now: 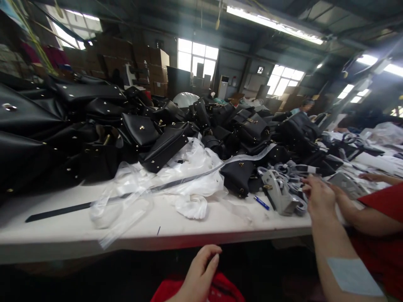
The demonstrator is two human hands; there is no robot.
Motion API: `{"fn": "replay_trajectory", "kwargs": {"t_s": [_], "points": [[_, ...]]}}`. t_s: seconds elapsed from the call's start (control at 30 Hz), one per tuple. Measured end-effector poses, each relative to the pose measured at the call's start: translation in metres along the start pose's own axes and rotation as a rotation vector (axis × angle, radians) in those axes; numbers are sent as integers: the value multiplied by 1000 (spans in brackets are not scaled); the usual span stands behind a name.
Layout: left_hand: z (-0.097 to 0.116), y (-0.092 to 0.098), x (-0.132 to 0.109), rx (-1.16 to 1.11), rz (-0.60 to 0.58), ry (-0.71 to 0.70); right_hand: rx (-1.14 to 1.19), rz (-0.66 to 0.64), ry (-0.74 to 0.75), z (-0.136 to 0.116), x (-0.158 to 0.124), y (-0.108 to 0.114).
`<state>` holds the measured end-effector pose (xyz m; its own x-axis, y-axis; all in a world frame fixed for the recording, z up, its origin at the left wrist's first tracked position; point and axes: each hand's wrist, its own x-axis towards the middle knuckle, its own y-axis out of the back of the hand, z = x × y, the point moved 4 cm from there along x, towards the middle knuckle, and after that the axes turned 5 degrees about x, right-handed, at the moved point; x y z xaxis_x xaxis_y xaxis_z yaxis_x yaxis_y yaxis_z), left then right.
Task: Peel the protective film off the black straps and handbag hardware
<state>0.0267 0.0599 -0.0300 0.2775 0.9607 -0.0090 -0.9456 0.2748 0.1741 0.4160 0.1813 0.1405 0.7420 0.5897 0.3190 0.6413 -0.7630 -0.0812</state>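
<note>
In a big workroom stands a long white table (189,230). Nearest, the left hand (203,264) hangs in front of it, fingers bent, thumb a little apart, with nothing in it that I can see. The right hand (319,195) reaches over the table, beside a grey bag (281,195); I can't tell if it holds anything. The grey bag sits near the front edge, by a blue pen (261,203). It looks light and a bit stiff, and its smooth side may slip, so the thick body seems best to grab. Farther back lie heaped black bags (141,130), then brown boxes (159,69).
</note>
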Motion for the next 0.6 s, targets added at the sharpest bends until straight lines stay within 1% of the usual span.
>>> {"fn": "replay_trajectory", "kwargs": {"t_s": [0.03,0.07,0.1,0.17,0.2,0.23,0.3,0.33,0.37,0.4,0.43,0.47,0.5,0.53,0.6], "points": [[2,2,-1,1,21,-5,0,14,16,-2,3,-3],[5,6,-3,5,46,-12,-18,-11,24,0,-3,-9],[8,11,-3,19,78,-25,-54,-88,35,4,-17,-18],[15,28,-2,87,162,-71,-166,-322,18,21,-60,-34],[18,41,-1,149,215,-105,-223,-443,-18,33,-84,-39],[20,57,1,233,279,-139,-259,-532,-57,45,-107,-41],[23,96,2,454,430,-175,-324,-688,-156,68,-146,-39],[23,118,1,585,516,-158,-350,-744,-203,79,-160,-36],[22,141,0,723,603,-112,-378,-791,-243,87,-171,-33],[21,165,-2,858,684,-36,-405,-822,-273,94,-178,-30],[19,187,-3,974,746,59,-427,-843,-292,100,-183,-28],[17,208,-4,1058,769,163,-445,-854,-302,103,-186,-27],[14,227,-3,1106,750,261,-460,-861,-309,105,-187,-27],[11,244,-1,1122,702,340,-472,-867,-317,106,-188,-28],[5,274,6,1101,578,423,-479,-877,-337,103,-187,-32]]}}
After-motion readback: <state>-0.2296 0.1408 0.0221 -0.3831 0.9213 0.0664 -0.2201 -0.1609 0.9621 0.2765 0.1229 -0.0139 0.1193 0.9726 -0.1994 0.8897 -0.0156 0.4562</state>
